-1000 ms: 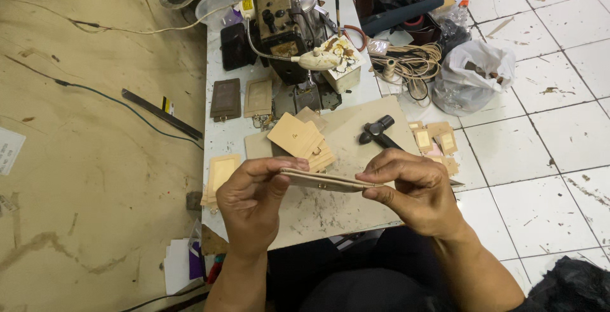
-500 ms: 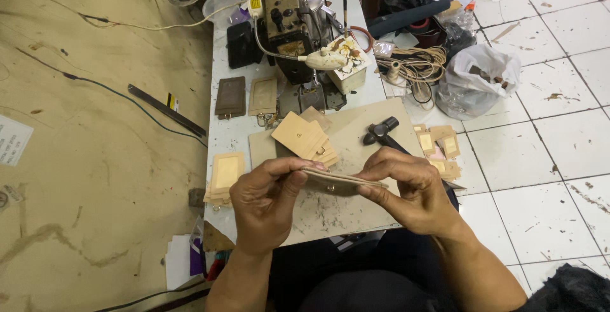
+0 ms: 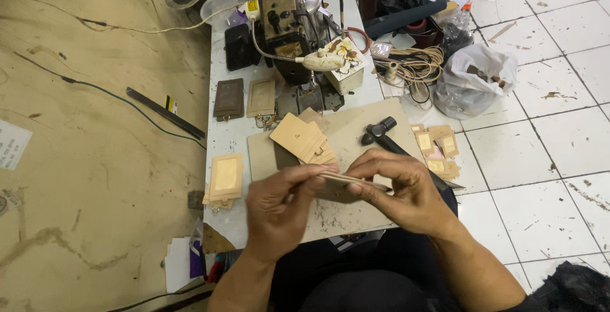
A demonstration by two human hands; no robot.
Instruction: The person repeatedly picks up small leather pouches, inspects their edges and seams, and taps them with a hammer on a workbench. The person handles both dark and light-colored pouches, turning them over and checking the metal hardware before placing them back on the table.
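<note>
Hands: left hand (image 3: 279,207) and right hand (image 3: 406,191) together, pinching one flat tan leather piece (image 3: 346,182) edge-on.
Done: finished-looking tan holders (image 3: 223,182) stacked left.
Left: loose tan pieces (image 3: 304,139) ahead.

Beyond the hands I see a sewing machine (image 3: 286,13) at the far end of the bench (image 3: 222,134), a black hammer (image 3: 379,131) just ahead, tan leather pieces (image 3: 304,139) stacked nearby, and a white plastic bag (image 3: 476,77) off right.
</note>
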